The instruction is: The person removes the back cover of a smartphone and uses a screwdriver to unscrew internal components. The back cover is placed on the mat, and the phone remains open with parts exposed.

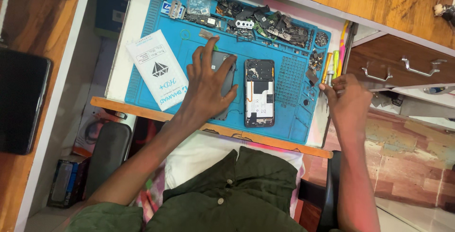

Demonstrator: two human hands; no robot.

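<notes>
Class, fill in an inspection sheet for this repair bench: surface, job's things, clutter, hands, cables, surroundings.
Surface: blue rubber work mat on a pull-out shelf.
Job's things: opened black phone with its insides exposed; dark grey back cover beside it.
Clutter: heap of small dark phone parts; white printed packet.
Hands: left hand rests on the cover; right hand pinches a thin tool.
Cables: nothing seen.
Surroundings: wooden drawers with metal handles.

- Work mat [289,118]: blue rubbery, matt, moulded grid at right.
- Back cover [226,73]: dark grey plastic, smooth, slight sheen; under left hand [207,87].
- Opened phone [259,93]: black glossy frame, metal shields inside.
- Packet [159,69], left: white paper/film, glossy.
- Far parts pile [265,21]: metal & plastic bits.
- Desk edge [142,109]: wood, worn.
- Drawer handles [419,66], right: shiny metal.
</notes>
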